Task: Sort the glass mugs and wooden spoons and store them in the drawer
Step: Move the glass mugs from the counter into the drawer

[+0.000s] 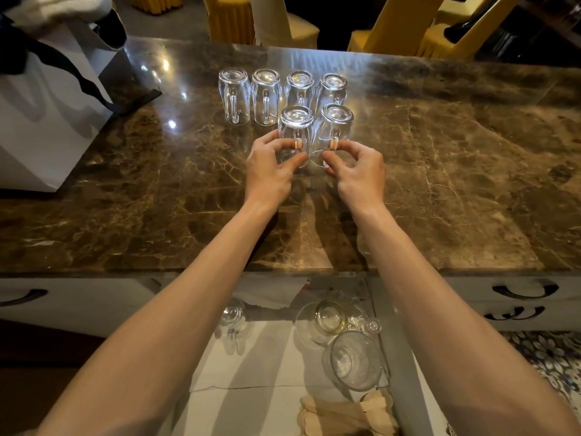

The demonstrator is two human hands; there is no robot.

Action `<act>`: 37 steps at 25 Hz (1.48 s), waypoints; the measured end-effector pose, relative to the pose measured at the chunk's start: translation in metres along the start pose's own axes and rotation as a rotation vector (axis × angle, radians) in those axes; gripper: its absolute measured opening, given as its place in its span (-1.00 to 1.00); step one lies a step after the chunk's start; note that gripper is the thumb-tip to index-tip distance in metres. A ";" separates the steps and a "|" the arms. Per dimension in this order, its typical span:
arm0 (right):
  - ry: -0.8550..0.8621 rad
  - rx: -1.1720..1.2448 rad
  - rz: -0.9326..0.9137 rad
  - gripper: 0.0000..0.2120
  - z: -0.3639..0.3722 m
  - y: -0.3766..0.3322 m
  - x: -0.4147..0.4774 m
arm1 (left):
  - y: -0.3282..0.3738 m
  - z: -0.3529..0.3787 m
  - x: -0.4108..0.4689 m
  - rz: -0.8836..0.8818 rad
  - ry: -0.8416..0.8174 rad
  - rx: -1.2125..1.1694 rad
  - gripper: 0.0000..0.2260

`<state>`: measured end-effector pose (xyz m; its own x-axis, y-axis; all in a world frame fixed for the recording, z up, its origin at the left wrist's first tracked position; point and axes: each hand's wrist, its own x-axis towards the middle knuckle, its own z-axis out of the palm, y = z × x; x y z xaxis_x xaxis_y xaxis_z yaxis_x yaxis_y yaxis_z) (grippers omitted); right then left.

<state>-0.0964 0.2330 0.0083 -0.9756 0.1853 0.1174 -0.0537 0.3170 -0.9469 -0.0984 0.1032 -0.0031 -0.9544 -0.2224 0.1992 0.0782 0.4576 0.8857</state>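
Observation:
Several clear glass mugs stand upside down on the brown marble counter. A back row of them runs left to right. Two more stand in front. My left hand pinches the handle of the front left mug. My right hand pinches the handle of the front right mug. Below the counter edge the drawer is open. It holds one upturned mug, a glass jar, a small glass dish and wooden spoons at its near right.
A white paper bag with black handles stands on the counter's left end. Yellow-covered chairs line the far side. Closed drawers with dark handles flank the open one.

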 end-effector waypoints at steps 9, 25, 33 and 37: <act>-0.039 0.047 -0.040 -0.83 -0.013 -0.016 -0.027 | 0.014 -0.023 -0.020 0.027 -0.035 -0.076 -0.73; -0.097 0.099 -0.028 -0.81 -0.028 -0.034 -0.101 | 0.021 -0.077 -0.091 0.043 -0.069 -0.248 -0.77; -0.144 0.161 -0.013 -0.78 -0.029 -0.030 -0.138 | 0.014 -0.092 -0.126 0.056 -0.068 -0.298 -0.76; -0.214 0.170 -0.026 -0.78 -0.032 -0.025 -0.156 | 0.005 -0.097 -0.147 0.058 -0.077 -0.276 -0.73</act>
<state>0.0635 0.2261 0.0229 -0.9953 -0.0271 0.0935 -0.0966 0.1551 -0.9832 0.0701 0.0545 0.0125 -0.9644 -0.1316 0.2292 0.1982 0.2138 0.9566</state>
